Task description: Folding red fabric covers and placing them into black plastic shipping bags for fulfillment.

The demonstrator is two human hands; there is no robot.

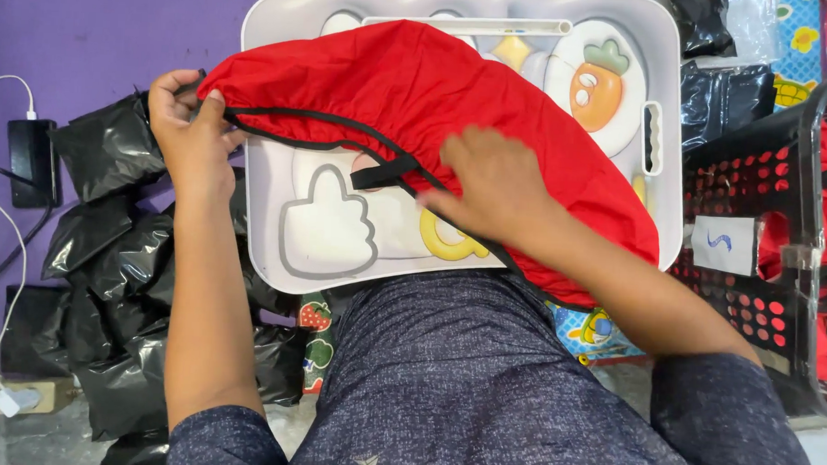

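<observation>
Roughly, item: red thin nylon fabric with black trim (420, 84); likely light, limp, slippery
left hand (188, 125): pinching hem corner
right hand (490, 185): flat, pressing cloth
hold: black edging

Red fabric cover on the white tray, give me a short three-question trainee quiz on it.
1. True or false: the left hand pinches the black-trimmed edge of the red fabric cover.
2. The right hand lies: A) flat on the red fabric, B) inside the black perforated plastic basket, C) on the black plastic bags.
3. What does the cover lie on?

Key
1. True.
2. A.
3. A white rectangular plastic lap tray with cartoon pictures, including an orange carrot.
</observation>
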